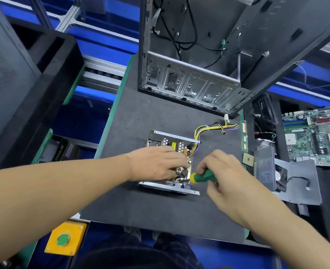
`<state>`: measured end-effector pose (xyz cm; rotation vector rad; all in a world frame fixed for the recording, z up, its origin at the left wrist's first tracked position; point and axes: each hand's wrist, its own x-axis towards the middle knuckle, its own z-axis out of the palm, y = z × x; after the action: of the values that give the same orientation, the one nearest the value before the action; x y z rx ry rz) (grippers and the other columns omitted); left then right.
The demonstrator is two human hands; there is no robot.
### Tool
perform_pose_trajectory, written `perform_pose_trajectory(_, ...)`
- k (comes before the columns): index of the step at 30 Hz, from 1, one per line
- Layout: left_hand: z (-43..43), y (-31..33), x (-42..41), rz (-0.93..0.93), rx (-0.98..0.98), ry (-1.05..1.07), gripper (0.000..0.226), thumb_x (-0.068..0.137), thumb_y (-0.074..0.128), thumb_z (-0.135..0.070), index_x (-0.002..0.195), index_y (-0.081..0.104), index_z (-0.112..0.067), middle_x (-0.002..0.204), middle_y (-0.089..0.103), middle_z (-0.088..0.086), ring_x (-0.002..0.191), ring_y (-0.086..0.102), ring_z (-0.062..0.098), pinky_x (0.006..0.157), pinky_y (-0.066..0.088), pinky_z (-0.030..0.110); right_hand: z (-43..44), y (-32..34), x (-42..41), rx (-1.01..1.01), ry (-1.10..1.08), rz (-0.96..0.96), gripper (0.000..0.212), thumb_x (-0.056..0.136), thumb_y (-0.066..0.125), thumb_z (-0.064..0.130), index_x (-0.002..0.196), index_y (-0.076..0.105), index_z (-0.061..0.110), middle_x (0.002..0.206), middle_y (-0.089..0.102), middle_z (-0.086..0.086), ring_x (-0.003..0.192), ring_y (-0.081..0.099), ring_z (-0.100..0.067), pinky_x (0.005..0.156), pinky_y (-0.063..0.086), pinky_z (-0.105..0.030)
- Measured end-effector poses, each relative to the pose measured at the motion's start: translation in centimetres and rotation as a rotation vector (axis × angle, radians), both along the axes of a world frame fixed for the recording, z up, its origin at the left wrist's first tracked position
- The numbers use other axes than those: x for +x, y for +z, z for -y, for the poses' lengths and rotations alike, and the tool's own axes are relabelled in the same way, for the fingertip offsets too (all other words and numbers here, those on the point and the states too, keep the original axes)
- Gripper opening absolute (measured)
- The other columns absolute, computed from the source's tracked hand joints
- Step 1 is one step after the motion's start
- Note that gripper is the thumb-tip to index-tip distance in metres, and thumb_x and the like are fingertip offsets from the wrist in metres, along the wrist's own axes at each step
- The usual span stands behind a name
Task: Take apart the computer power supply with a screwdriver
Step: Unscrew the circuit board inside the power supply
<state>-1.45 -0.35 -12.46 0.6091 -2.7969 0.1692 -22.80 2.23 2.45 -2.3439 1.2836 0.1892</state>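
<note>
Power supply: the power supply (168, 187) is an open metal box with no lid, in the middle of the dark worktop (150, 208).
Inside it: small parts on a board, with a copper coil and a yellow piece.
Wires: a bunch of yellow wires (206, 129) comes out of its far right corner and lies on the worktop.
Left hand: the left hand (156, 164) lies flat on top of the parts, its fingers mostly straight and pressing down.
Right hand: the right hand (224, 175) has its fingers curled round the green and yellow screwdriver (204, 176).
Screwdriver: it points left into the near right corner of the box.
Computer case: the computer case (189, 82) stands open at the far edge, with black wires inside.
Right edge: a memory stick (244, 136) and a chip (248, 159) lie there, with a motherboard (313, 134) further right.
Open room: bare worktop near the person and to the left of the box.
Near left corner: a yellow button box (66, 238) with a green button sits just off the worktop.
</note>
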Motion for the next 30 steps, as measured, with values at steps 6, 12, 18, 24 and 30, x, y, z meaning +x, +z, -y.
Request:
perform_pose_trajectory(6,0.9,-0.6,-1.4,0.110,0.063,-0.145,0.027,0.101,0.053,-0.022,0.090,0.075,-0.033,0.148,0.048,0.001,0.139,0.040,0.025,0.110,0.035,0.037,-0.4,2.3,-1.9,0.000,-0.057,0.065,0.035,0.087,0.053,0.005,0.098,0.045,0.037,0.102,0.039,0.023,0.095,0.038,-0.008,0.080,0.034,-0.017)
perform_pose_trajectory(12,1.3,-0.3,-2.9,0.267,0.041,-0.182,0.033,0.099,0.047,-0.022,0.084,0.073,-0.035,0.147,0.047,-0.003,0.134,0.044,0.024,0.104,0.040,0.038,-1.2,2.7,-2.8,0.002,-0.138,0.098,0.034,0.088,0.051,0.008,0.097,0.042,0.039,0.103,0.038,0.021,0.099,0.040,-0.008,0.081,0.045,-0.030)
perform_pose_trajectory(18,1.2,-0.5,-3.6,0.304,0.036,-0.177,0.048,0.097,0.030,-0.016,0.072,0.068,-0.030,0.125,0.059,-0.005,0.103,0.056,0.023,0.088,0.045,0.037,-1.5,2.4,-3.3,0.019,-0.175,0.116,0.032,0.088,0.051,0.008,0.097,0.044,0.038,0.103,0.038,0.020,0.100,0.041,-0.008,0.080,0.044,-0.029)
perform_pose_trajectory(24,1.4,-0.8,-3.9,0.418,-0.034,-0.187,0.040,0.096,0.038,-0.013,0.075,0.067,-0.030,0.114,0.057,-0.007,0.095,0.056,0.021,0.082,0.044,0.035,-1.6,2.1,-3.7,0.023,-0.183,0.116,0.031,0.088,0.052,0.007,0.097,0.046,0.036,0.101,0.039,0.020,0.096,0.041,-0.007,0.078,0.040,-0.023)
perform_pose_trajectory(30,1.3,-0.3,-3.9,0.432,-0.053,-0.188,0.039,0.093,0.038,-0.015,0.075,0.067,-0.033,0.110,0.059,-0.010,0.091,0.057,0.019,0.080,0.044,0.033,-1.6,2.0,-3.8,0.033,-0.199,0.124,0.033,0.088,0.052,0.007,0.095,0.044,0.038,0.101,0.040,0.020,0.096,0.041,-0.005,0.079,0.042,-0.025)
